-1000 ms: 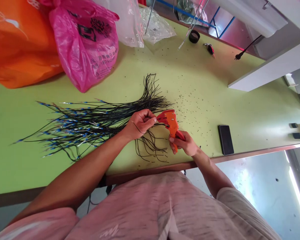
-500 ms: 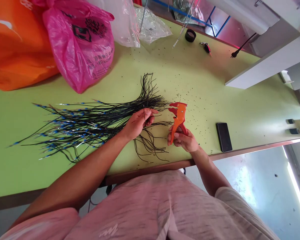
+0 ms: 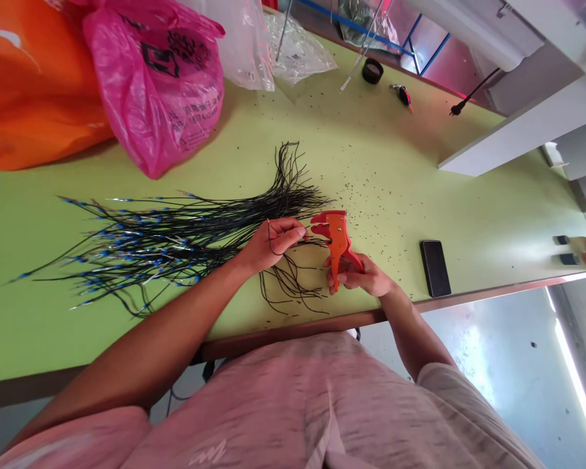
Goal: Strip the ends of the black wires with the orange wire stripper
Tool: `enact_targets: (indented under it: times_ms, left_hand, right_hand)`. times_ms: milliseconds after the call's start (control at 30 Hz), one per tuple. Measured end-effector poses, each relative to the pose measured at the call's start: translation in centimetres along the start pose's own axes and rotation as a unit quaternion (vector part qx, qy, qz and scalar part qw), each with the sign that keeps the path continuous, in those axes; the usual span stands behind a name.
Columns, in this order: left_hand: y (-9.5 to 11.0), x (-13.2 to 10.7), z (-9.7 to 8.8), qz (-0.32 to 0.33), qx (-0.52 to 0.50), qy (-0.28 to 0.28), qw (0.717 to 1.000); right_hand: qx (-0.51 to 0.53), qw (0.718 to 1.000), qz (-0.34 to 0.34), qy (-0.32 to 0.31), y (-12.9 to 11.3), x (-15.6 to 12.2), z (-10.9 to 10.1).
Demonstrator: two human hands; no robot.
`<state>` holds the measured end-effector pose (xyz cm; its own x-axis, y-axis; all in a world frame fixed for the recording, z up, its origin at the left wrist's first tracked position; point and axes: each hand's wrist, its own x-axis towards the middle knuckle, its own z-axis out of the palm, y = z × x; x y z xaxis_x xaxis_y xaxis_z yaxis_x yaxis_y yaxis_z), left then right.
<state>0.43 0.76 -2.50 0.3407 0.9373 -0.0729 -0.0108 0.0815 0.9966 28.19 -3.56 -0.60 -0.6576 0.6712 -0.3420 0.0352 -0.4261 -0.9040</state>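
My left hand (image 3: 273, 243) pinches a thin black wire (image 3: 269, 236) between thumb and forefinger; part of it loops over the back of the fingers. Its tip points toward the jaws of an orange-red wire stripper (image 3: 338, 238), which my right hand (image 3: 364, 275) grips by the handles. The jaws stand apart, close to the left fingertips. Beneath and beside my left hand lies a large bundle of black wires (image 3: 234, 212), with blue pieces and bare silvery ends at the left. A smaller group of loose wires (image 3: 293, 286) spreads near the table edge.
Small dark scraps (image 3: 366, 195) dot the green table (image 3: 395, 150). A black phone (image 3: 435, 268) lies to the right. Pink (image 3: 161, 91) and orange bags (image 3: 34, 85) stand at the back left. A black tape roll (image 3: 372, 70) and a power plug (image 3: 458, 108) lie farther back.
My left hand has closed in a pinch on a wire and turned toward the stripper. The stripper has moved left and slightly nearer me, its jaws now by the left fingertips.
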Motion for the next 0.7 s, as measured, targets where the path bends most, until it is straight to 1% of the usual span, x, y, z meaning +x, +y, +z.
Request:
enact_targets:
  times_ms: [200, 300, 500, 600, 700]
  left_hand:
    - [0.8, 0.2, 0.2, 0.014, 0.025, 0.001, 1.0]
    - [0.8, 0.2, 0.2, 0.019, 0.029, -0.003, 0.999]
    - [0.2, 0.3, -0.3, 0.02, 0.049, -0.001, 0.999]
    - [0.0, 0.4, -0.6, 0.022, 0.057, -0.012, 0.998]
    - [-0.2, 0.3, -0.9, 0.021, 0.054, -0.032, 0.998]
  right_hand:
    - [-0.012, 1.0, -0.001, -0.02, -0.3, -0.1, 0.1]
    - [-0.018, 1.0, 0.008, -0.008, -0.5, -0.1, 0.4]
    - [-0.018, 0.999, 0.03, 0.039, -0.6, 0.1, 1.2]
    - [-0.016, 0.998, 0.036, 0.041, -0.6, 0.2, 1.3]
    - [-0.029, 0.999, 0.032, 0.03, -0.9, 0.2, 1.1]
